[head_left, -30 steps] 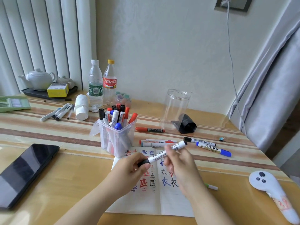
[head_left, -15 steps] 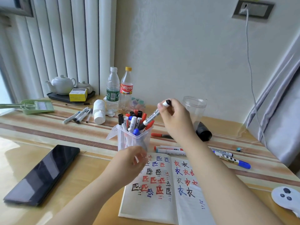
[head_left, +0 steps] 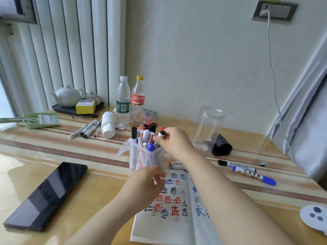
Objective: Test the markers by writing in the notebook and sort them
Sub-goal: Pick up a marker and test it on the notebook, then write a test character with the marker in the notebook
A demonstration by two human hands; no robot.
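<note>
**Marker held at the rim of the crowded cup**

The black-capped marker (head_left: 161,134) is at the top of the clear plastic cup (head_left: 144,157), its capped end up and its barrel angled down among the other markers (head_left: 146,135) that stand there, capped in black, red and blue. The right hand (head_left: 174,142) pinches it just below the cap between thumb and fingertips, the remaining fingers curled over the far side of the cup. The cup stands on the striped table (head_left: 53,152), touching or just beyond the top edge of the open notebook (head_left: 177,206).

The left hand (head_left: 141,186) hovers over the notebook's left page near the base of the cup, fingers loosely curled; it is blurred, and whether it holds anything cannot be told. Both pages carry handwritten characters in red, blue and black.

Behind the right forearm, part of a red-tipped marker (head_left: 175,165) lies just beyond the notebook. To the right, 2 more lie side by side on the table: a black-capped one (head_left: 235,165) and a blue-capped one (head_left: 254,175). Farther back stand an empty clear jar (head_left: 209,128) and, beside it, a black roll (head_left: 221,145).

On the left lies a dark phone (head_left: 46,195). Toward the wall are 3 loose pens (head_left: 86,129), a white bottle (head_left: 108,127) on its side, 2 drink bottles (head_left: 131,101), a green dustpan (head_left: 35,120) and a tray with a white teapot (head_left: 68,94). A white controller (head_left: 315,218) shows at the right edge.
</note>
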